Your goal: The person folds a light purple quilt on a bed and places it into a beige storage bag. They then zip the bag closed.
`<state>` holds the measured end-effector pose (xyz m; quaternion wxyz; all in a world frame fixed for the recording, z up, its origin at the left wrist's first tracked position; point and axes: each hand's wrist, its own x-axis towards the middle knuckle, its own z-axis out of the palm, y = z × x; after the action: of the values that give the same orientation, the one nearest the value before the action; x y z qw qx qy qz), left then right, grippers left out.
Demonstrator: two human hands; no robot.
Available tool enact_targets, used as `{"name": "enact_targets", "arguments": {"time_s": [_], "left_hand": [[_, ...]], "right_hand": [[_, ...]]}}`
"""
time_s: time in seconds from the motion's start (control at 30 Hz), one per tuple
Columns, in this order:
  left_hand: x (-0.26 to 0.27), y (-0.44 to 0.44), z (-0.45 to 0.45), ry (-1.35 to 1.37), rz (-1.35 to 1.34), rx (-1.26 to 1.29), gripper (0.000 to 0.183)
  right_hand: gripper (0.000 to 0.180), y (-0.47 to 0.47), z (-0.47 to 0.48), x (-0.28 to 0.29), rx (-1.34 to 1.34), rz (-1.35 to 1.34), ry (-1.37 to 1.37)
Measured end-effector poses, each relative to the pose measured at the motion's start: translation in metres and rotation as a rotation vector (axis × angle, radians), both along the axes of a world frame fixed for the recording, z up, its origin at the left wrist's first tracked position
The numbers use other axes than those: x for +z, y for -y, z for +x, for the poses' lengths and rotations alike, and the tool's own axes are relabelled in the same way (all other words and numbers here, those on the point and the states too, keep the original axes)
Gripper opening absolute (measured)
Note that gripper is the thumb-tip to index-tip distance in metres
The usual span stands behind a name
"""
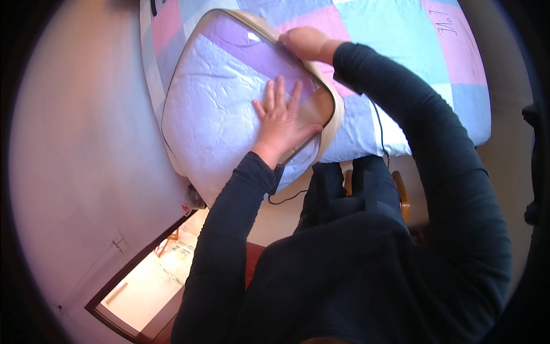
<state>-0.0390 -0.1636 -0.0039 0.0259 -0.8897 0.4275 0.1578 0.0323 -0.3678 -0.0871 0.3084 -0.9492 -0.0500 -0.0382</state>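
A bedding storage bag with a clear plastic top and a beige rim lies on the bed. Through its top I see white quilted bedding and a lilac part. My left hand rests flat on the clear top, fingers spread, its thumb by the dark-edged seam. Farther up the same right-hand side, my right hand has its fingers curled at the beige rim. What exactly those fingertips pinch is hidden, possibly a zipper pull.
Under the bag is a bed with a patchwork-patterned cover in pink, mint and blue. A pale wall runs along the left. A doorway lies at lower left. Dark cables hang near my wrists, and wooden chair parts show beside my legs.
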Motion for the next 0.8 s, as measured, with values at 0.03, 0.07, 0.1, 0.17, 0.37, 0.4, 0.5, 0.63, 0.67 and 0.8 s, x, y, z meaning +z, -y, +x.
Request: {"name": "enact_targets", "arguments": {"time_s": [0.03, 0.07, 0.1, 0.17, 0.37, 0.4, 0.5, 0.63, 0.67, 0.8], "left_hand": [[0.002, -0.001, -0.010, -0.048, 0.032, -0.014, 0.102], [0.003, -0.002, -0.021, -0.065, 0.042, -0.040, 0.102], [0.003, -0.004, -0.029, -0.059, -0.014, -0.099, 0.103], [0.000, -0.009, -0.042, 0.015, 0.042, -0.123, 0.079], [-0.003, -0.028, -0.045, 0.161, 0.006, -0.134, 0.069], [-0.001, -0.032, -0.045, 0.132, -0.015, -0.125, 0.070], [0.004, -0.044, -0.052, 0.117, 0.001, -0.113, 0.074], [-0.002, -0.053, -0.065, 0.198, -0.008, -0.096, 0.071], [-0.006, -0.053, -0.066, 0.227, -0.010, -0.107, 0.071], [-0.017, -0.056, -0.060, 0.240, 0.021, -0.116, 0.080]], "right_hand": [[0.015, 0.003, 0.001, 0.003, 0.042, -0.099, 0.019], [0.015, 0.006, 0.003, 0.007, 0.079, -0.167, 0.014], [0.014, 0.009, 0.002, 0.011, 0.107, -0.218, 0.054], [0.015, 0.015, -0.001, 0.020, 0.190, -0.310, 0.121], [0.016, 0.034, -0.065, 0.029, 0.516, -0.434, 0.167], [0.016, 0.035, -0.085, 0.026, 0.519, -0.429, 0.147], [0.012, 0.024, -0.138, 0.018, 0.426, -0.318, 0.066], [0.012, -0.017, -0.199, 0.010, 0.374, -0.014, 0.039], [0.012, -0.030, -0.204, 0.010, 0.331, 0.001, 0.025], [0.013, -0.052, -0.214, 0.014, 0.217, 0.025, 0.026]]}}
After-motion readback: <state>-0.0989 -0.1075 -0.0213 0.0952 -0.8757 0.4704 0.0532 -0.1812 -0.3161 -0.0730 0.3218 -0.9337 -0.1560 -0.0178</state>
